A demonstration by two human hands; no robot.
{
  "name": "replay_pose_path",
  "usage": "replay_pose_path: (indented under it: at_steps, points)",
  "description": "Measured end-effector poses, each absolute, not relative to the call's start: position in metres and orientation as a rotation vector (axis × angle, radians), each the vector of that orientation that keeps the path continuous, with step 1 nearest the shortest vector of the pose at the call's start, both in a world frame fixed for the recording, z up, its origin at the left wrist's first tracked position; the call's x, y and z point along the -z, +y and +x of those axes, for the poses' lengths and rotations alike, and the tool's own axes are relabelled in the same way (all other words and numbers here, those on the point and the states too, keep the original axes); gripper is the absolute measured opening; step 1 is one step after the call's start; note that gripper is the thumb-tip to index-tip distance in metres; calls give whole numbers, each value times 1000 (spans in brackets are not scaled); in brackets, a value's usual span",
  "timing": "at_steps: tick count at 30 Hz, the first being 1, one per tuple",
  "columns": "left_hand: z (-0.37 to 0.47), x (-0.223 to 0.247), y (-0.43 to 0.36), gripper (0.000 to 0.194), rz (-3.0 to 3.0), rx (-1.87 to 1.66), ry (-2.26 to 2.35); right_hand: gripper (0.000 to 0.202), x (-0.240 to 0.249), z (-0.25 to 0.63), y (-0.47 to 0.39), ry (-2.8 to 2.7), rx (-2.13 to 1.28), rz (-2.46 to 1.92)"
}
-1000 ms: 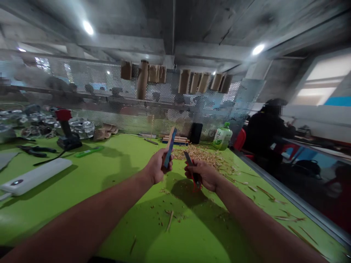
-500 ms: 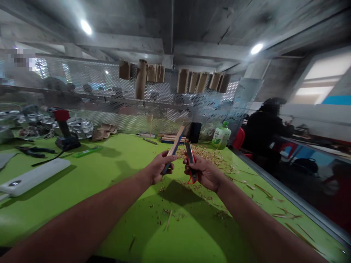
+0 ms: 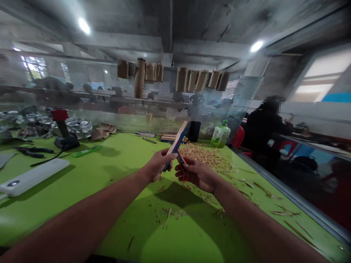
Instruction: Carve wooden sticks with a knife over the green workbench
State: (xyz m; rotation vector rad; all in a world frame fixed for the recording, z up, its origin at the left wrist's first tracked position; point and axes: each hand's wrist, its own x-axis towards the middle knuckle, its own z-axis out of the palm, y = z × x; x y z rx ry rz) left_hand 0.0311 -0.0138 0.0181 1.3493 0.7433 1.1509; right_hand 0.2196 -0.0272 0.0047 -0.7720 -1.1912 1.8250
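Note:
My left hand [image 3: 159,165] is closed round the lower part of a wooden strip [image 3: 180,137], which tilts up and to the right. Pale wood shows on one face of the strip, and a bluish side faces right. My right hand [image 3: 199,174] grips a red and dark utility knife [image 3: 181,160]. The knife's front end lies against or just beside the strip near my left thumb; whether the blade touches the wood I cannot tell. Wood shavings [image 3: 203,152] lie heaped behind my hands on the green table [image 3: 109,204].
To the left are a cordless drill [image 3: 64,128], pliers [image 3: 34,150], a green cutter [image 3: 87,151] and a white bar-shaped object [image 3: 35,177]. A green-capped bottle [image 3: 221,134] and a dark phone-like slab [image 3: 194,131] stand at the back. A person [image 3: 267,126] sits at the right.
The knife has swung left, from upright beside the strip to leaning towards it, near my left thumb. My right hand has moved left, closer to the left hand.

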Motion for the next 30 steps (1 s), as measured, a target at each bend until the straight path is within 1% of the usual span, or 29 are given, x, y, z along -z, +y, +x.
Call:
replay_pose_path:
  at_steps: [2, 6, 12, 17, 23, 25, 30]
  points:
    - [28, -18, -11, 32, 1362, -1166, 724, 40, -4, 218, -27, -1221, -1821, -745]
    - [27, -16, -10, 34, 1413, -1144, 682, 35, -1, 214, -26, -1255, -1708, -767]
    - [31, -16, -15, 36, 1500, -1110, 649, 37, -2, 209, -26, -1232, -1581, -845]
    - [33, -18, -20, 37, 1501, -1074, 666, 44, -3, 204, -27, -1221, -1456, -918]
    - [33, -21, -26, 40, 1530, -991, 668, 49, -1, 207, -26, -1251, -1345, -994]
    - [32, -21, -26, 40, 1536, -976, 651, 46, -2, 209, -27, -1272, -1340, -1009]
    - [34, -19, -26, 39, 1528, -905, 626, 30, -6, 209, -32, -1380, -1398, -983]
